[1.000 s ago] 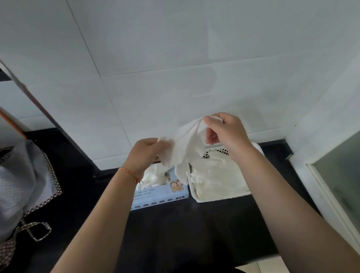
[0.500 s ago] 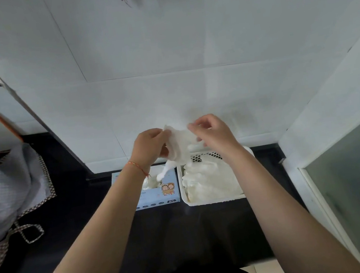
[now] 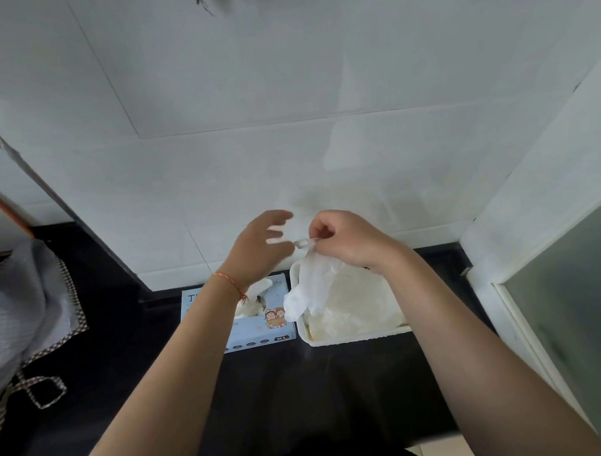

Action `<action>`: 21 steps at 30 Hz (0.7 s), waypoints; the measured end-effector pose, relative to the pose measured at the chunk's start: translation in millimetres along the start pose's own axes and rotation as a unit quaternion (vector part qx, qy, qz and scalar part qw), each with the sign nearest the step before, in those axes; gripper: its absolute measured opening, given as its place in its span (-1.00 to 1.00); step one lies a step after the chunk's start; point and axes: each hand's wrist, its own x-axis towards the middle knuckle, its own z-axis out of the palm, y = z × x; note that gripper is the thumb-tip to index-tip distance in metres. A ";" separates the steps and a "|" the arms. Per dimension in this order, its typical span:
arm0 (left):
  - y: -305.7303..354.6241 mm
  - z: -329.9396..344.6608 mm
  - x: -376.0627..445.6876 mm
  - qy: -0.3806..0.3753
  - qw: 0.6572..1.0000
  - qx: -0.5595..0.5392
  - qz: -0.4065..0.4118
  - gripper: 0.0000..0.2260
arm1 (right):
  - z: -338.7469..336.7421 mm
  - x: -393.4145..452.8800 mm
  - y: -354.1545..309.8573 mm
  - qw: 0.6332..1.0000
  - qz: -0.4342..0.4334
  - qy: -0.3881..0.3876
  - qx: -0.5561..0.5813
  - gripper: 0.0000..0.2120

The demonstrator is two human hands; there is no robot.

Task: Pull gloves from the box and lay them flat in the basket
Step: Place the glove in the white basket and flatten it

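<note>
Several white gloves are already piled in the basket (image 3: 360,335). One glove (image 3: 309,290) is pinched by the right hand (image 3: 347,238) above its far-left corner; the left hand (image 3: 255,249) is spread. More remain in the glove box (image 3: 262,327), left of the basket.

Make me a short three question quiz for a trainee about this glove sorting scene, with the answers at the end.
1. True or false: the right hand pinches the thin white disposable glove that hangs over the white plastic basket.
2. Which lies left of the basket on the black countertop? A) the light blue cardboard glove box B) a kettle C) a plate
3. Fill in: the left hand has its fingers ____ and holds nothing.

Key: 1 true; 2 A; 3 spread.
</note>
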 end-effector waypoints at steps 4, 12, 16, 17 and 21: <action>-9.0 6.4 6.0 -0.099 0.990 0.104 0.013 -0.66 | -4.2 -2.1 -4.5 1.000 -0.010 0.008 -0.020 -0.89; -9.8 10.5 3.7 -0.011 0.998 0.065 -0.005 -0.82 | -10.3 -3.1 1.7 0.996 0.004 0.081 -0.037 -0.84; -9.9 11.4 0.5 -0.044 0.999 0.010 0.009 -0.87 | -8.4 -0.6 3.3 0.988 -0.019 0.154 0.003 -0.70; -12.5 13.1 0.6 -0.048 0.998 0.036 0.010 -0.88 | -8.5 -0.1 2.8 0.986 -0.025 0.166 0.007 -0.69; -33.3 15.1 5.2 -0.046 0.997 0.043 -0.033 -0.79 | -12.0 0.9 1.7 0.972 -0.041 0.230 0.006 -0.65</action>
